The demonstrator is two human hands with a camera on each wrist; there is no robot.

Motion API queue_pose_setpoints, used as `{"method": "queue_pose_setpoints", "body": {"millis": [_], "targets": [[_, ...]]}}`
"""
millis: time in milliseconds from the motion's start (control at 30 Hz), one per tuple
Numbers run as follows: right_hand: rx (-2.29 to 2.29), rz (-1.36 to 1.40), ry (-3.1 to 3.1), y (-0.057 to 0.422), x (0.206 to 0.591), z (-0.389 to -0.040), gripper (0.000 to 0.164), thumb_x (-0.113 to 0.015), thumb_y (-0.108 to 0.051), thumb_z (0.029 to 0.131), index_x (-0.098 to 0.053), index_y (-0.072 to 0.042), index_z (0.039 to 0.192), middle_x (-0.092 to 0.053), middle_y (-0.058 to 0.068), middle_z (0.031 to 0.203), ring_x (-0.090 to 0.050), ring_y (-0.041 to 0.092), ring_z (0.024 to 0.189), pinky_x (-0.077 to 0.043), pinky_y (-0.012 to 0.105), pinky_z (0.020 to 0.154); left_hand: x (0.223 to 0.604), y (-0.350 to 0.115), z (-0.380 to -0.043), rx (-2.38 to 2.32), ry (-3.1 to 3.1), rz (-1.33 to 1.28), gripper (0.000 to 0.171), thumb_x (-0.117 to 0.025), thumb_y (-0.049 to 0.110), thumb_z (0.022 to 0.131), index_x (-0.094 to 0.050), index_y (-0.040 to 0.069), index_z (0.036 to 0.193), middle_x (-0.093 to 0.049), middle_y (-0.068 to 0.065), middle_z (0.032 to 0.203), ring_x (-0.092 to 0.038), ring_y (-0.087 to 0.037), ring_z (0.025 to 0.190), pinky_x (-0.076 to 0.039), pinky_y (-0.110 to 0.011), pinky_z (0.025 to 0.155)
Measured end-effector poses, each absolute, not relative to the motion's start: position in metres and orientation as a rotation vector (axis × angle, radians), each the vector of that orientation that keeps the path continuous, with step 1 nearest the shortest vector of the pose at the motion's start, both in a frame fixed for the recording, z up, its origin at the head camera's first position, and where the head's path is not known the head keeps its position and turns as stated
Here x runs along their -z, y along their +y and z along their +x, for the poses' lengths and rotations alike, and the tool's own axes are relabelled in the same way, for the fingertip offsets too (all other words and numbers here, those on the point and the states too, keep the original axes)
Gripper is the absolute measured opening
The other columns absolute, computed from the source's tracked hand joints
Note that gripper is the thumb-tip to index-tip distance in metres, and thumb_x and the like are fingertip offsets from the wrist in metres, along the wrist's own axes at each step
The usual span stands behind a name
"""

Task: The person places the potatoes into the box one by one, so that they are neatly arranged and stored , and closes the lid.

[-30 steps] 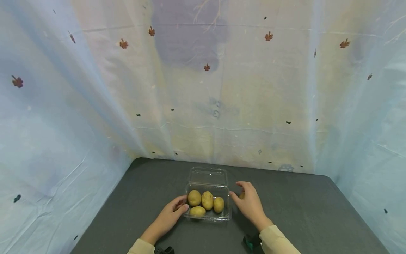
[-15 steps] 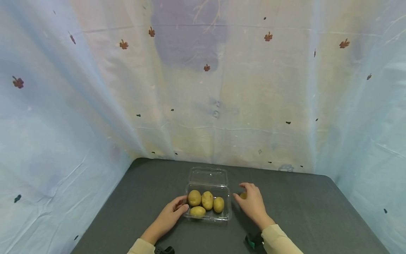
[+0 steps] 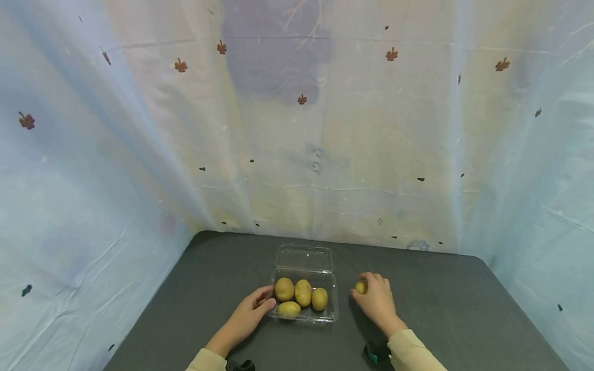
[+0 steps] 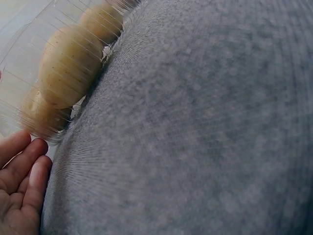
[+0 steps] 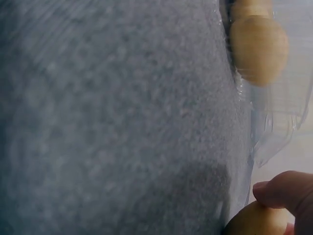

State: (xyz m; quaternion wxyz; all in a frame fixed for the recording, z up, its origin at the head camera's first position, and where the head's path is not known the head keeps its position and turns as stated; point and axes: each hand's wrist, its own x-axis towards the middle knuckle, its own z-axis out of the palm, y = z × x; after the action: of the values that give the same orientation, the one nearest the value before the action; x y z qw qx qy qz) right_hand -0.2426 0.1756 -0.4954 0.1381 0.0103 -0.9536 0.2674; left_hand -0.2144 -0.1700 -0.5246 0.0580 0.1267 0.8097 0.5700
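A clear plastic clamshell box (image 3: pixel 308 319) stands with its lid (image 3: pixel 304 257) flipped back. Inside it lie several yellow-brown potatoes (image 3: pixel 303 293). My left hand (image 3: pixel 249 313) rests against the box's left wall, thumb and index fingertip at the rim. In the left wrist view three relaxed fingers (image 4: pixel 36 181) reach up to the box's end. To the right of the box and apart from it, my right hand (image 3: pixel 377 300) holds one more potato (image 3: pixel 361 287) between thumb and fingers. The right wrist view shows the thumb pressed on this potato (image 5: pixel 257 220), which is cut off at the bottom edge.
The box stands on a dark grey table (image 3: pixel 445 304) with rounded far corners. A pale patterned curtain (image 3: pixel 352 129) hangs behind it and along both sides. Dark straps with small devices (image 3: pixel 240 365) show at both wrists.
My right hand has moved right, away from the box, and the potato has gone with it, showing more between thumb and fingers. The left hand and the box have stayed put.
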Motion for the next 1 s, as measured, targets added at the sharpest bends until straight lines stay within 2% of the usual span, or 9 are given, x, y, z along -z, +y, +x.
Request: {"method": "queue_pose_setpoints", "body": {"millis": [133, 367, 500, 667, 833, 1000], "targets": [[-0.752, -0.017, -2.798, 0.18, 0.495, -0.24, 0.046, -0.078, -0.029, 0.08, -0.064, -0.003, 0.116, -0.057, 0.017, 0.113, -0.049, 0.032, 0.096, -0.045, 0.047, 0.075, 0.525, -0.169, -0.215, -1.734, 2.448, 0.388, 0.053, -0.052, 0.039, 0.1, -0.046, 0.008, 0.143, -0.047, -0.013, 0.143, -0.045, -0.032, 0.129, -0.038, -0.054, 0.103], [-0.736, -0.116, -2.886, 0.19, 0.491, -0.235, 0.057, -0.078, -0.039, 0.079, -0.061, 0.0, 0.117, -0.058, 0.015, 0.094, -0.055, 0.028, 0.079, -0.046, 0.043, 0.061, 0.527, -0.169, -0.216, -1.737, 2.445, 0.393, 0.053, -0.052, 0.038, 0.101, -0.045, 0.007, 0.143, -0.046, -0.014, 0.143, -0.045, -0.033, 0.129, -0.039, -0.054, 0.102], [-0.765, -0.133, -2.91, 0.193, 0.491, -0.234, 0.059, -0.077, -0.041, 0.08, -0.059, 0.001, 0.117, -0.057, 0.013, 0.09, -0.055, 0.025, 0.072, -0.046, 0.042, 0.058, 0.526, -0.169, -0.215, -1.732, 2.447, 0.385, 0.052, -0.052, 0.038, 0.101, -0.046, 0.008, 0.143, -0.046, -0.014, 0.143, -0.045, -0.033, 0.129, -0.038, -0.054, 0.103], [-0.814, -0.117, -2.902, 0.194, 0.494, -0.234, 0.06, -0.077, -0.041, 0.08, -0.058, 0.001, 0.118, -0.058, 0.012, 0.092, -0.055, 0.023, 0.073, -0.048, 0.042, 0.06, 0.527, -0.17, -0.216, -1.732, 2.441, 0.379, 0.052, -0.052, 0.037, 0.101, -0.045, 0.008, 0.143, -0.046, -0.014, 0.143, -0.044, -0.033, 0.13, -0.038, -0.054, 0.104], [-0.882, -0.048, -2.841, 0.185, 0.493, -0.233, 0.06, -0.077, -0.042, 0.081, -0.06, -0.002, 0.12, -0.061, 0.01, 0.1, -0.056, 0.02, 0.077, -0.049, 0.039, 0.062, 0.529, -0.17, -0.217, -1.721, 2.44, 0.391, 0.051, -0.05, 0.033, 0.102, -0.044, 0.002, 0.143, -0.045, -0.019, 0.143, -0.044, -0.037, 0.129, -0.039, -0.056, 0.101], [-0.948, 0.043, -2.743, 0.17, 0.482, -0.227, 0.06, -0.077, -0.043, 0.082, -0.06, -0.004, 0.123, -0.06, 0.009, 0.103, -0.056, 0.017, 0.079, -0.049, 0.035, 0.063, 0.528, -0.17, -0.217, -1.733, 2.432, 0.373, 0.052, -0.051, 0.034, 0.102, -0.044, 0.005, 0.143, -0.045, -0.017, 0.144, -0.044, -0.036, 0.129, -0.039, -0.055, 0.102]]}}
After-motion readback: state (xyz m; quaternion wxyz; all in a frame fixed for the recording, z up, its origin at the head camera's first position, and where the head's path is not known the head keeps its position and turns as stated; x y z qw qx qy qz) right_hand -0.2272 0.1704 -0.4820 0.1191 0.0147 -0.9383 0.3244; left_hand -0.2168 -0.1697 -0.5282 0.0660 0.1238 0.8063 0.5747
